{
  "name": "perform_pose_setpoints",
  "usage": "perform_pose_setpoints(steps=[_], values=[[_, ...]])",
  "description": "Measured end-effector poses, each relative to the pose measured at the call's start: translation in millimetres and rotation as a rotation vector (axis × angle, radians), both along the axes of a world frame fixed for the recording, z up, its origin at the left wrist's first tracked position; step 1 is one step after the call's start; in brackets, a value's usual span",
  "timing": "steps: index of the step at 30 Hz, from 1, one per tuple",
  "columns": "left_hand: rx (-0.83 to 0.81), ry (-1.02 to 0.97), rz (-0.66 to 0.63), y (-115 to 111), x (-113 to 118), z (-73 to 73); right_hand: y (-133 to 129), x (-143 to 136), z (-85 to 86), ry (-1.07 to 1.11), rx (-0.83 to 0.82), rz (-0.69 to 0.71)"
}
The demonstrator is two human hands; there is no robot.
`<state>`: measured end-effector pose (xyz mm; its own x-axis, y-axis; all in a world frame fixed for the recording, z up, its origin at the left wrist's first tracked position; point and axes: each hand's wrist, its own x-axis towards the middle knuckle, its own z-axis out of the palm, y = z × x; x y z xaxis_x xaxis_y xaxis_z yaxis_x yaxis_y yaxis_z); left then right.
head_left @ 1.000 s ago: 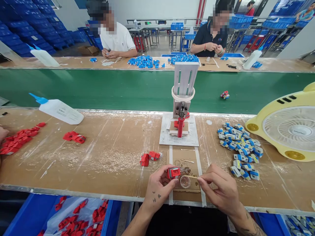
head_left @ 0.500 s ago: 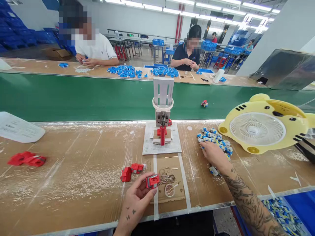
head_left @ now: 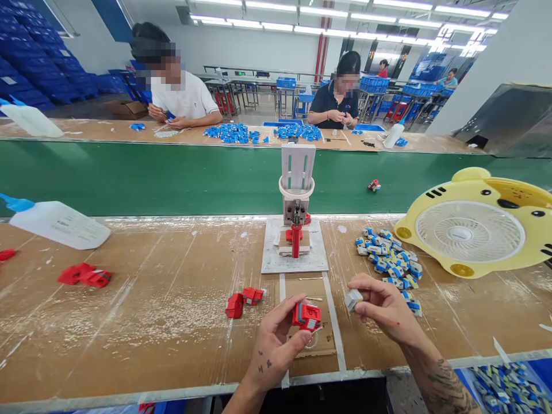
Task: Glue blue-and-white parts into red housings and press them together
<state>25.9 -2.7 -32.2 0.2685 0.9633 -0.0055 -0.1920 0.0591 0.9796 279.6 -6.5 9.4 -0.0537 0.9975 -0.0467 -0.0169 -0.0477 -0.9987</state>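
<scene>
Nearside of the red-handled toggle press (head_left: 295,240): left hand (head_left: 276,344) is pinching a red-and-grey plastic block (head_left: 307,316). Nearside-right of the press: right hand (head_left: 387,305) is pinching a grey-white block (head_left: 352,299), apart from and rightward of the red-and-grey one, long axis not showing clearly.

Bright ceiling tubes (head_left: 271,6) glow above and beyond the red-handled press (head_left: 296,208). Wide-angle distortion stretches the yellow fan (head_left: 470,233) right of it.

Yellow animal-faced fan (head_left: 470,232), green conveyor belt (head_left: 194,179), stacked blue crates (head_left: 37,60)
</scene>
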Motion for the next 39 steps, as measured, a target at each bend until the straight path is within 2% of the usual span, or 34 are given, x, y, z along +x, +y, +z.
perform_pose_setpoints(steps=[2,4,7,10,14,18,20,22,24,28,32,36,39], values=[[0.021,-0.049,-0.037,0.1,6.2,1.2,-6.3,-15.1,3.5,0.108,0.051,0.0],[0.041,-0.111,-0.078,-0.6,10.3,3.4,-9.1,-24.5,8.5,0.122,0.1,-0.001],[0.034,-0.215,-0.088,-2.5,12.2,8.6,-12.0,-29.5,17.1,0.045,0.179,0.002],[0.011,-0.239,-0.068,-4.8,12.1,12.5,-16.1,-32.4,24.7,-0.072,0.279,-0.016],[0.068,-0.2,-0.068,-4.1,10.0,13.1,-19.2,-38.5,33.2,-0.278,0.448,0.035],[0.241,0.048,-0.04,4.7,2.2,23.8,-16.8,-41.7,41.9,-0.538,0.533,0.109],[0.312,0.199,-0.047,10.2,-2.5,33.7,-14.2,-41.6,45.1,-0.603,0.478,0.159],[0.328,0.289,-0.077,14.3,-5.2,41.7,-11.4,-40.9,45.8,-0.579,0.407,0.212],[0.269,0.275,-0.09,16.1,-4.4,44.7,-9.0,-40.2,43.4,-0.485,0.38,0.212],[0.083,0.176,-0.065,18.1,6.4,43.9,-2.2,-40.5,31.5,-0.3,0.276,0.108],[-0.018,0.247,-0.136,28.8,14.2,56.6,13.4,-45.1,13.0,0.064,-0.039,0.056],[0.077,0.288,-0.294,43.0,2.2,73.8,27.9,-53.3,-2.6,0.524,-0.334,0.069],[0.207,0.301,-0.211,49.7,-11.2,75.0,31.1,-60.6,-7.5,0.648,-0.412,0.127]])
